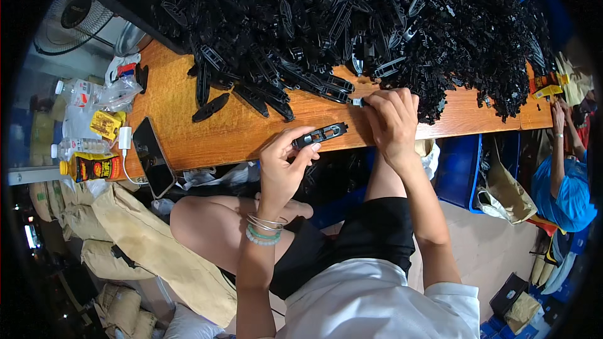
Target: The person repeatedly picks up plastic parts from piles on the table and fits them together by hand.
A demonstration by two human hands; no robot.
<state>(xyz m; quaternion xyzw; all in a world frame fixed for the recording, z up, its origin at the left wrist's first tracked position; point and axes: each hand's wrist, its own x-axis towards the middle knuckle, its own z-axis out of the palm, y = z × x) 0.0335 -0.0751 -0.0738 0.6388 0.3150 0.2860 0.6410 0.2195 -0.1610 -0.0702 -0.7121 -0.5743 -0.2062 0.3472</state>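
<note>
My left hand pinches a long black plastic part with a slotted, open frame, held just over the table's front edge. To its right, my right hand rests at the near edge of the pile, fingers closed together. A small pale tip shows at its fingertips; what the fingers hold is mostly hidden. Beyond both hands a large heap of black plastic parts covers the wooden table. Several longer black pieces lie loose at the heap's near left side.
A phone with a white charger lies at the table's left end, beside plastic bottles and a yellow packet. A fan stands behind them. Blue crates sit under the table. Another person in blue works at far right.
</note>
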